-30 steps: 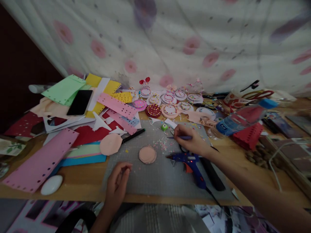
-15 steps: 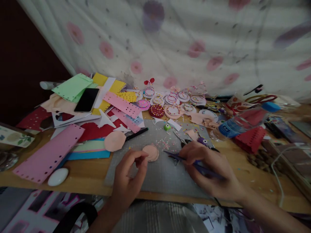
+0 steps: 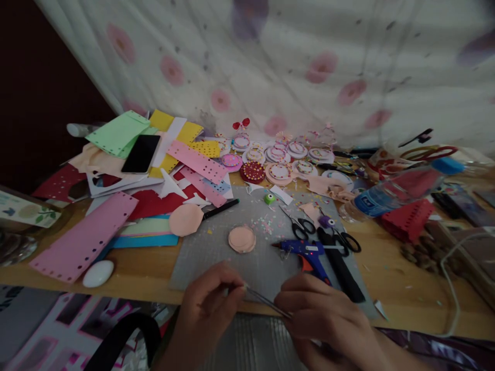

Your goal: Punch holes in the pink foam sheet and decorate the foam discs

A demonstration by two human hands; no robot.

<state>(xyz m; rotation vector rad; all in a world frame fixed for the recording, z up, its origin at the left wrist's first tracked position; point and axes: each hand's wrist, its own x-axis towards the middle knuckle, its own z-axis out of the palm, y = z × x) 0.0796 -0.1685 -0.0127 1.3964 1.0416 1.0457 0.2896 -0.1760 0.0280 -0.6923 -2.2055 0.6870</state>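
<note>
My right hand [image 3: 325, 314] is closed around slim metal tweezers [image 3: 266, 300], low over the front edge of the mat. Thumb and forefinger of my left hand [image 3: 216, 301] are pinched together at the tweezers' tip; whatever sits between them is too small to make out. Beyond both hands a round peach paper-like disc [image 3: 242, 239], layered with a rough rim, lies flat on the grey cutting mat [image 3: 216, 263]. Right of it rests a blue glue gun [image 3: 305, 248] with an orange trigger. Small pastel bits [image 3: 266, 224] are scattered behind the disc.
Black-handled scissors [image 3: 303, 226] and a black strip [image 3: 346, 273] lie at right. Several decorated little hats [image 3: 253, 172] line the back. Coloured sheets [image 3: 83, 237], a phone [image 3: 141, 153] and a white egg-shaped object [image 3: 98, 273] are left. A tilted water bottle [image 3: 398, 190] stands right.
My left hand has let go of the peach disc and come toward me. My right hand has moved from over the glue gun toward my body, bringing the tweezers to my left fingertips.
</note>
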